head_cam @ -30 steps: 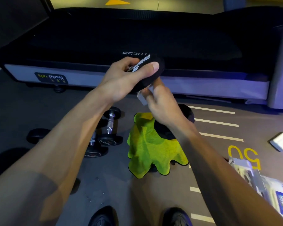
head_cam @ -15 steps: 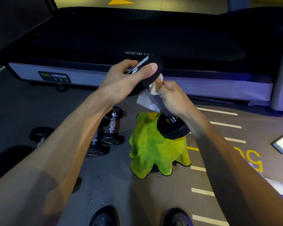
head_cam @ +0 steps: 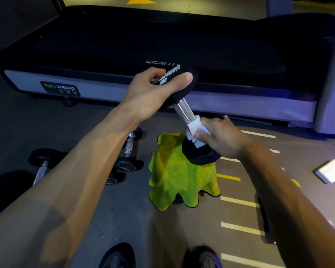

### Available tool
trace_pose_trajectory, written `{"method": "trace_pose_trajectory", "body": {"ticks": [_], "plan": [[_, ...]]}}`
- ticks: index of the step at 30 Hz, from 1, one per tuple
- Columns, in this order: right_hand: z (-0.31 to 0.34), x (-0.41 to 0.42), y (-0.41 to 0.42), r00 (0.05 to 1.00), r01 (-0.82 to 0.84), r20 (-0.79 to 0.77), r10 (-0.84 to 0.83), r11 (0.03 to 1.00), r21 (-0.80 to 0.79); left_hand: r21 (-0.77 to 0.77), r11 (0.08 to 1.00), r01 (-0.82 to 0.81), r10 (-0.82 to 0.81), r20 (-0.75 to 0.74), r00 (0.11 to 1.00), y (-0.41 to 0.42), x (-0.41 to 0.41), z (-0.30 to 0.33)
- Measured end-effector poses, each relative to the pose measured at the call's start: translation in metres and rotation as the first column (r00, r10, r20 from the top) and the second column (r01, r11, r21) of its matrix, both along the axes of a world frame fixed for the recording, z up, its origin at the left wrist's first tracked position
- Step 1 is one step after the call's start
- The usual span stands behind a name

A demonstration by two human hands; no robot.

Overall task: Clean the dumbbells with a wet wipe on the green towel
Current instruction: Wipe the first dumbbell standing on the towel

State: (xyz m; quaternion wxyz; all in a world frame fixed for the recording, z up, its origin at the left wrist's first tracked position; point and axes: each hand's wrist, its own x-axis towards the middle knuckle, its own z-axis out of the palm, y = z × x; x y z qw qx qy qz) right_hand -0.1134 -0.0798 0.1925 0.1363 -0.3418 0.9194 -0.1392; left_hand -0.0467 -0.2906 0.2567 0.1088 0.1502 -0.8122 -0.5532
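Note:
A black dumbbell (head_cam: pixel 184 109) with a ribbed chrome handle stands tilted, its lower head on the crumpled green towel (head_cam: pixel 180 176) on the floor. My left hand (head_cam: pixel 153 91) grips the dumbbell's upper black head, thumb across its lettered face. My right hand (head_cam: pixel 219 136) pinches a white wet wipe (head_cam: pixel 194 128) wrapped round the lower end of the handle, just above the lower head.
Several other dumbbells (head_cam: pixel 128 151) lie on the dark floor to the left of the towel. A treadmill (head_cam: pixel 162 45) runs across the back. A white pack (head_cam: pixel 331 171) lies at the right on floor with yellow lines. My shoes (head_cam: pixel 118 256) show at the bottom.
My right hand has slid the wipe down the handle from near the upper head to the lower end, baring the chrome. The left hand keeps its hold on the top.

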Motion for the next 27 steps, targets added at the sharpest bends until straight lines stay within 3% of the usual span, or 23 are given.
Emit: {"method": "trace_pose_trajectory", "body": {"ticks": [10, 13, 16, 19, 21, 27], "plan": [[0.006, 0.008, -0.028, 0.961, 0.097, -0.269, -0.067, 0.990, 0.103, 0.000, 0.992, -0.127, 0.127, 0.068, 0.990, 0.002, -0.002, 0.000], [0.026, 0.009, -0.050, 0.951, 0.047, -0.306, -0.045, 0.999, -0.002, 0.039, 0.988, -0.148, 0.145, 0.073, 0.987, -0.004, 0.001, -0.004], [0.037, 0.004, -0.079, 0.994, 0.001, -0.103, -0.024, 0.974, -0.225, 0.062, 0.989, -0.133, 0.128, 0.085, 0.988, -0.011, 0.006, -0.007], [0.027, 0.000, -0.086, 0.986, 0.114, 0.160, -0.049, 0.899, -0.423, 0.116, 0.983, -0.145, 0.134, 0.103, 0.986, -0.019, 0.015, -0.012], [0.019, -0.002, -0.083, 0.981, 0.100, 0.192, -0.032, 0.928, -0.360, 0.151, 0.974, -0.171, 0.152, 0.127, 0.980, -0.025, 0.022, -0.017], [0.006, 0.005, -0.099, 0.974, -0.165, 0.115, 0.197, 0.955, -0.245, 0.310, 0.934, -0.178, 0.125, 0.182, 0.975, -0.051, 0.057, -0.036]]}}
